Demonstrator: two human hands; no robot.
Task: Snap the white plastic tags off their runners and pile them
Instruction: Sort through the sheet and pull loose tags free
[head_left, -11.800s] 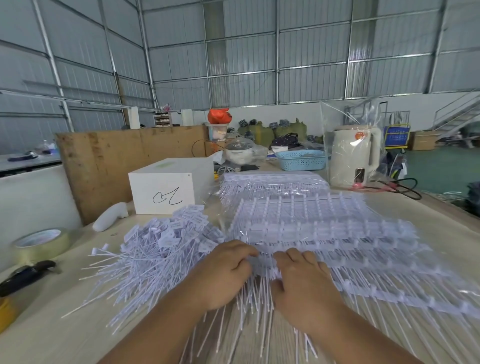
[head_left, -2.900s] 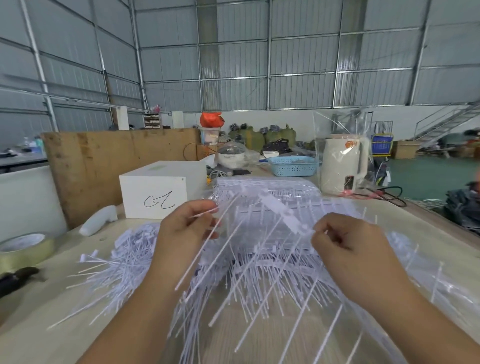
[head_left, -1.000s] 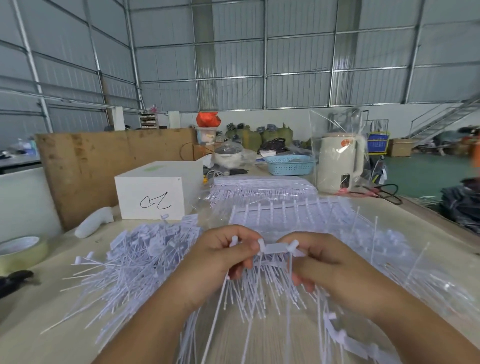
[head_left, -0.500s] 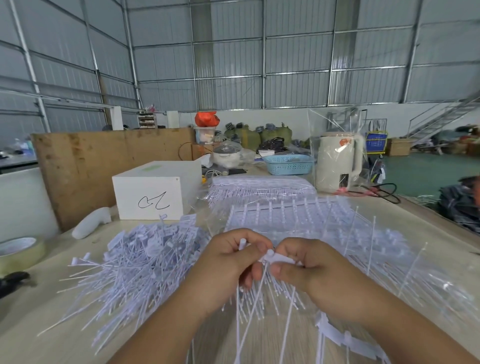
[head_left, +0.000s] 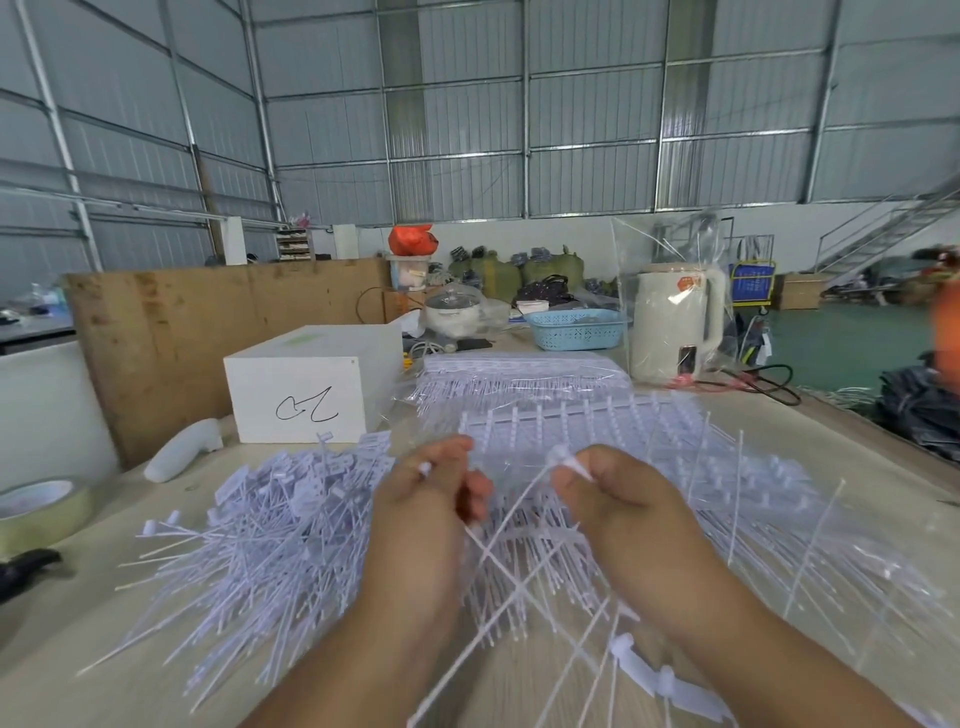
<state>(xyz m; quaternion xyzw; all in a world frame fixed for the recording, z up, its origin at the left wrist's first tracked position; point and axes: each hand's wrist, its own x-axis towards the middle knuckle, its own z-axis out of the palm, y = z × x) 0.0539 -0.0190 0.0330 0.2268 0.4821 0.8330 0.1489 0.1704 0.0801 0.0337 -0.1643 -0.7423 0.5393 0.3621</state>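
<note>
Over wooden tabletop (head_left: 78, 644), left hand (head_left: 426, 509) and right hand (head_left: 618, 499) raised apart, each pinching a white tag (head_left: 563, 460), beside loose tag pile (head_left: 270, 530) and unsnapped runners (head_left: 675, 467).

We see a pale wooden table (head_left: 78, 649) carrying a pile of loose tags (head_left: 270, 525) at nine o'clock and runner sheets (head_left: 727, 467) at two. Toward eleven sit a white box (head_left: 311, 384), a tape roll (head_left: 39, 506) and a white handle-shaped tool (head_left: 182, 457); at one, a kettle (head_left: 675, 327) and blue basket (head_left: 576, 330).
</note>
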